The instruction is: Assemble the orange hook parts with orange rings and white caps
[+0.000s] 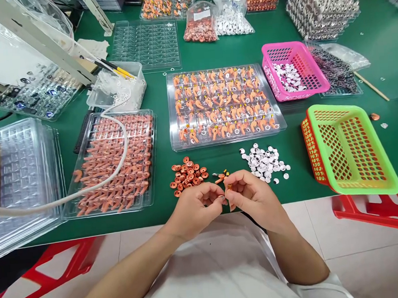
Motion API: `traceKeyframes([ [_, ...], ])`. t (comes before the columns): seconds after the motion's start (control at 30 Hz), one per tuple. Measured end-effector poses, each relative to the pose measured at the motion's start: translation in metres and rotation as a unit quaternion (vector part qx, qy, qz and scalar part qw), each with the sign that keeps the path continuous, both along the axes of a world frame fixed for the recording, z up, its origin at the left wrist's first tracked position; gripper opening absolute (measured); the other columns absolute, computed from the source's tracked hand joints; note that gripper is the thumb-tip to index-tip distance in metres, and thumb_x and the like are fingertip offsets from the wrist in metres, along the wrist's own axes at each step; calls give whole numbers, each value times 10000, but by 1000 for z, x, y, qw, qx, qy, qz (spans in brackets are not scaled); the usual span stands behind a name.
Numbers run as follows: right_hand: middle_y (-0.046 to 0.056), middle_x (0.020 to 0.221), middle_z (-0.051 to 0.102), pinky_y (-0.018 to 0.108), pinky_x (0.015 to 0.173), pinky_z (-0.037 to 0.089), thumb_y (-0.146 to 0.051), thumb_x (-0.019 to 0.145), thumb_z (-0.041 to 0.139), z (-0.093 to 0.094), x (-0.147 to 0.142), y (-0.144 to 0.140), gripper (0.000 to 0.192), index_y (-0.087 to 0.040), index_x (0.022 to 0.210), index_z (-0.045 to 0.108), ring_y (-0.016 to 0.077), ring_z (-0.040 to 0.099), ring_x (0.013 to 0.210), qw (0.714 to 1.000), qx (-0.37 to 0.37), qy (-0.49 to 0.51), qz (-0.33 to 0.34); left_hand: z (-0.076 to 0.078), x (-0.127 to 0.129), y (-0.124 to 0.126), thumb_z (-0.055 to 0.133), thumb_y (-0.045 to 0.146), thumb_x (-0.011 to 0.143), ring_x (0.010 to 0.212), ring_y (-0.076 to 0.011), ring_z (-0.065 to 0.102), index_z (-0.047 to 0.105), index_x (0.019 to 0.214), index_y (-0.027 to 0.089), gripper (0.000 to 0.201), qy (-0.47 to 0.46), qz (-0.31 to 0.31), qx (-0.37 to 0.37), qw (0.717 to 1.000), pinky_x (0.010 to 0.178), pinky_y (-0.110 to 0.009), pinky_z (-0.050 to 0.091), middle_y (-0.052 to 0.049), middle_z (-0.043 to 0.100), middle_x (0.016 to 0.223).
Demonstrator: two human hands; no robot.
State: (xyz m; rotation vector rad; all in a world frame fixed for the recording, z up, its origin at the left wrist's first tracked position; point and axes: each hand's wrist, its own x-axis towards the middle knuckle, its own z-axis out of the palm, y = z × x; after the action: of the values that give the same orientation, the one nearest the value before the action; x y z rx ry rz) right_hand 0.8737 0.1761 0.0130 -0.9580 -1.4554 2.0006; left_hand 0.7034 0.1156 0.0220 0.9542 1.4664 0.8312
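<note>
My left hand (196, 210) and my right hand (252, 197) meet at the near edge of the green table, fingertips almost touching. The left pinches a tiny ring-like part (221, 196). The right pinches a small orange piece (228, 186). Just beyond the fingers lie a pile of copper-orange rings (188, 175), a couple of loose orange parts (220, 178) and a pile of white discs (265, 162). Behind them sits a clear tray (225, 103) of orange parts with yellow tips.
A clear tray of plain orange parts (114, 165) lies at the left, crossed by a white cable (121, 165). A green basket (349, 146) stands right, a pink basket (293, 69) behind it. Empty clear trays (20, 175), bags and stacked parts fill the back.
</note>
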Motion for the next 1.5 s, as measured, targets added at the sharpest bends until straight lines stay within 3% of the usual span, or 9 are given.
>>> traceKeyframes([
  [0.47, 24, 976, 613, 273, 680, 552, -289, 915, 653, -3, 2, -4, 154, -230, 1053, 621, 156, 622, 813, 1000, 1, -24, -2, 1, 4, -3, 533, 142, 762, 592, -113, 602, 673, 757, 161, 141, 67, -10, 77, 995, 578, -191, 497, 8, 656, 642],
  [0.7, 37, 1039, 617, 299, 806, 561, -258, 930, 653, -4, 5, -5, 255, -257, 1181, 611, 165, 604, 922, 1000, 23, -3, -19, -2, -1, -4, 609, 223, 779, 638, -145, 639, 725, 825, 131, 155, 19, 27, 23, 999, 625, -239, 550, -43, 708, 719],
  [0.93, 53, 1087, 643, 315, 861, 546, -286, 910, 694, -7, 14, -9, 318, -253, 1215, 608, 182, 621, 980, 999, 33, 3, -2, 2, -1, -3, 611, 188, 755, 642, -156, 661, 731, 800, 141, 136, 63, 42, 62, 995, 593, -227, 541, -48, 735, 721],
  [1.2, 29, 952, 683, 306, 817, 544, -348, 927, 675, -6, 17, -7, 177, -249, 1073, 685, 175, 662, 882, 999, -7, 1, -38, 2, 1, -5, 584, 135, 781, 590, -127, 653, 731, 808, 153, 151, 90, 0, 126, 988, 555, -194, 499, -19, 729, 682],
  [1.37, 21, 854, 665, 293, 759, 500, -310, 947, 636, -3, 18, -6, 100, -226, 929, 686, 175, 630, 817, 997, 68, -24, -9, 6, -1, -8, 585, 116, 822, 620, -111, 663, 745, 868, 173, 176, 138, -46, 191, 971, 571, -177, 486, -4, 751, 734],
  [1.5, 27, 928, 665, 302, 782, 487, -294, 952, 620, 2, 20, -8, 76, -241, 981, 666, 188, 615, 872, 991, 121, -60, 11, 8, -4, -12, 587, 111, 850, 665, -108, 673, 738, 923, 180, 181, 167, -53, 220, 960, 625, -180, 496, 1, 751, 773],
])
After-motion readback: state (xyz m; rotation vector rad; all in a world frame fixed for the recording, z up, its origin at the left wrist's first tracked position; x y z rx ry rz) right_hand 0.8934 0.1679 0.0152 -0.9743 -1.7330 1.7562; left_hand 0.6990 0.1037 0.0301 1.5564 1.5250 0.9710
